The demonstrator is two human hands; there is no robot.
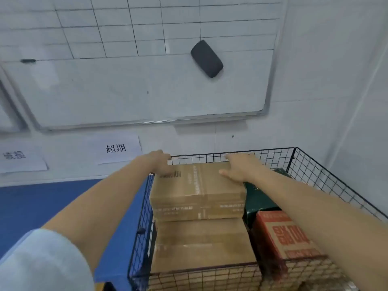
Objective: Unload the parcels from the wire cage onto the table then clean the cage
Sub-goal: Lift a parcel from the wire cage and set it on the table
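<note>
A black wire cage (310,171) stands at the lower right, packed with parcels. The top brown cardboard box (197,185) lies on a stack of more brown boxes (201,244). My left hand (161,162) grips its far left corner. My right hand (241,166) lies on its far right corner, fingers over the far edge. Beside the stack are a dark green box (258,200) and a red and white box (287,236), partly under my right forearm.
A blue table surface (42,206) lies left of the cage. On the wall hang a whiteboard (147,80) with a black eraser (206,58), and two paper labels (116,149) below it. The wall stands close behind the cage.
</note>
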